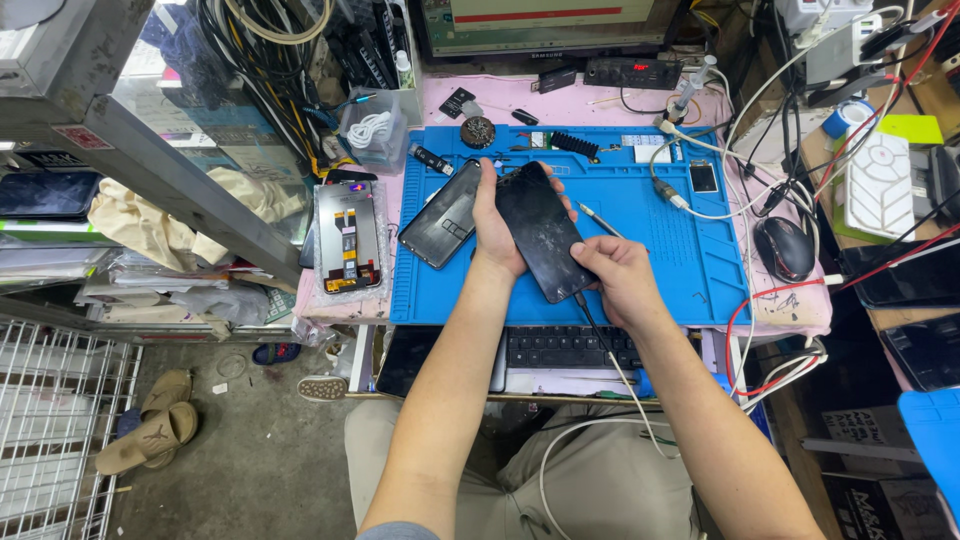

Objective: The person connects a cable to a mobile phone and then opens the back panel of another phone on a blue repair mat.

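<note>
My left hand (494, 226) grips the upper left side of a black phone (541, 232), holding it tilted over the blue work mat (680, 250). My right hand (612, 270) pinches the phone's lower end, where a black cable (600, 340) runs from its bottom edge down toward my lap. A second dark phone body (440, 215) lies on the mat just left of my left hand. A thin metal tool (598, 219) rests on the mat right of the phone.
A screen part in a clear sleeve (348, 238) lies left of the mat. A black mouse (786, 247) sits at the right among red and white wires. A keyboard (570, 348) is below the mat. A small phone (703, 176) lies far right.
</note>
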